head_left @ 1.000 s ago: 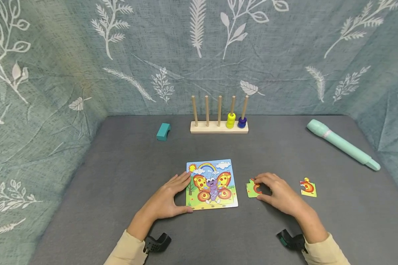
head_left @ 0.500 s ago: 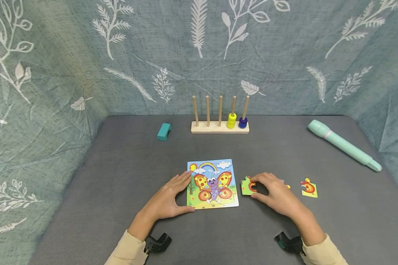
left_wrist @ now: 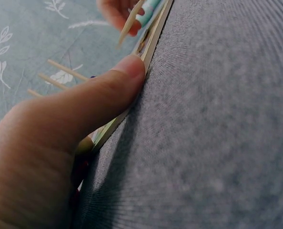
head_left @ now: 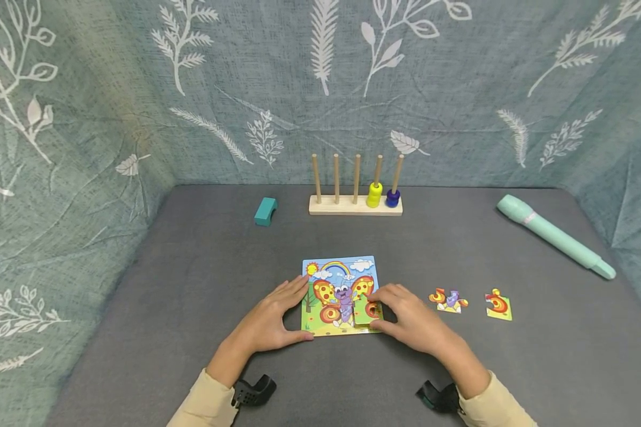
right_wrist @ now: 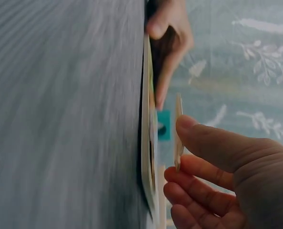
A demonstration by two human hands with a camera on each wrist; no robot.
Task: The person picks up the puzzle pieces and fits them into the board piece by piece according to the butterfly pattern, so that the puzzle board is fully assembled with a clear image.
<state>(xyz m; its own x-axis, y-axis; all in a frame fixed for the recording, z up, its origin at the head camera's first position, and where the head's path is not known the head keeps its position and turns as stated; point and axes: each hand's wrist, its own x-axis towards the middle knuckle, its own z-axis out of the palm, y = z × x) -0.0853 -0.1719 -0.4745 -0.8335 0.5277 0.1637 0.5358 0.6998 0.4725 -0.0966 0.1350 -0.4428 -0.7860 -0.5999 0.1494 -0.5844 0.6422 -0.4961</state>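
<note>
Right grip [head_left: 413, 320], pinched on green puzzle piece [head_left: 360, 311], now hovers above butterfly board [head_left: 328, 292], no longer beside it; piece apparently unseated.

text: none legible | labels, brands: none legible | numbers, signs: none legible

Place: a staged tabletop set-up, as I read it from my remote post; I cannot tell what kind of building holds it. Backdrop: creased grey-green cloth [head_left: 278, 65], white leaf print, hung behind and along both sides. Surface: dark grey tabletop [head_left: 203, 255], fabric-like and ribbed in my wrist views. Contents, playroom type: butterfly puzzle [head_left: 342, 296]; loose puzzle pieces [head_left: 502, 306]; wooden peg stand [head_left: 339, 207] with yellow rings [head_left: 374, 197] and blue rings [head_left: 392, 200]; teal arched block [head_left: 265, 210]. Equipment: black devices [head_left: 255, 392] beside both sleeves, which I take for my wrist cameras.
</note>
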